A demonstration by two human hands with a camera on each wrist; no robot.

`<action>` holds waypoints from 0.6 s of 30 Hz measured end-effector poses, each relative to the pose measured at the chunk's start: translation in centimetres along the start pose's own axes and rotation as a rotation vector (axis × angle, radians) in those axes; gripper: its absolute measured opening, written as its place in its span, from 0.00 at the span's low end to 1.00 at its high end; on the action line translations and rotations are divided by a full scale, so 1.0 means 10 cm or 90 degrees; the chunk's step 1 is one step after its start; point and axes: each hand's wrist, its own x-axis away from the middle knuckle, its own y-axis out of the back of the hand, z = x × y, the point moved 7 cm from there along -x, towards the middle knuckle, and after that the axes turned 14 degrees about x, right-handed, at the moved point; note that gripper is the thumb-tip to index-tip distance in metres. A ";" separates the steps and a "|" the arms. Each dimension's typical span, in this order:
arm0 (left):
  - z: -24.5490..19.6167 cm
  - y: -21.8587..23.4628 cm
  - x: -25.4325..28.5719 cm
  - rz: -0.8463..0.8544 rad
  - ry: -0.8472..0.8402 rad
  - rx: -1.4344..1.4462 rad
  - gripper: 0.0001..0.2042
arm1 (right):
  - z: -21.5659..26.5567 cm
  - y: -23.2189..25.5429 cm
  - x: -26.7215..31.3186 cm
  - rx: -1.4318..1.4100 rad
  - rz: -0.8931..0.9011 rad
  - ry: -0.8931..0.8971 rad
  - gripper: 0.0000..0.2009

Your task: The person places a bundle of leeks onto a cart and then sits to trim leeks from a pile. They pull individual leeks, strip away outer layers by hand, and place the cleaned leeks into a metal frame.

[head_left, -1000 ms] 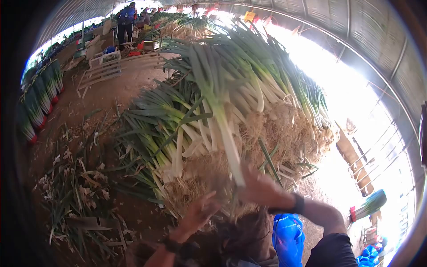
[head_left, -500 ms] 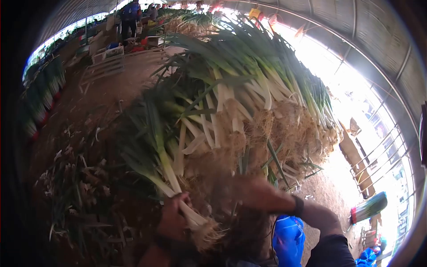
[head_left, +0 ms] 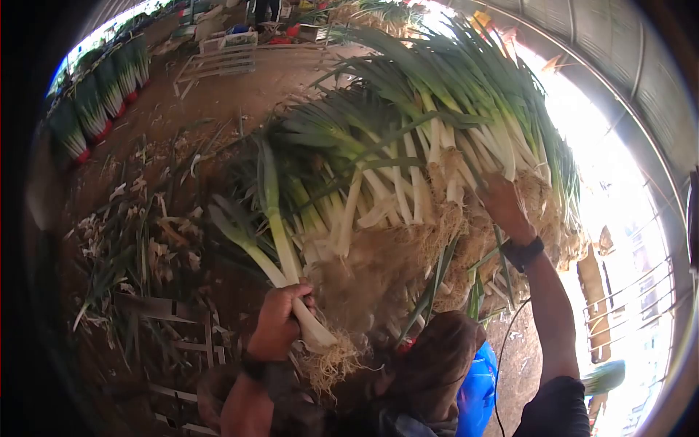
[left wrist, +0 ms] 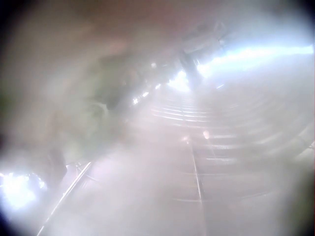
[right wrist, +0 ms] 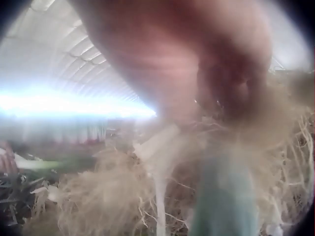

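Observation:
Low at the front in the head view, my left hand grips leeks by their white shafts. Their green leaves point up and away, and the bushy roots hang out below the fist. My right hand reaches into the big leek pile, at the root ends on its right side. In the right wrist view that hand is close over tangled roots, beside a pale stalk; I cannot tell whether its fingers hold a leek. The left wrist view is blurred, mostly roof.
Leaf trimmings litter the ground at left, near a low slatted frame. Bundled leeks with red bands stand in a row at far left. A slatted pallet lies behind. One more bundle is at right.
My left hand has taken hold of leeks and brought them to the front left. My right hand has moved from the front up to the pile's right side. The view has tilted down.

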 end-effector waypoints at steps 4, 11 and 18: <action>0.16 0.05 0.02 -0.050 0.009 -0.048 0.14 | 1.04 0.27 -0.04 -0.145 -0.014 -0.010 0.10; 0.23 0.00 0.09 -0.021 -0.021 -0.033 0.11 | 1.86 -1.07 -0.54 0.047 0.134 0.090 0.11; 0.24 0.07 0.28 -0.040 -0.031 0.000 0.09 | 1.93 -1.37 -0.42 -0.132 0.453 0.088 0.20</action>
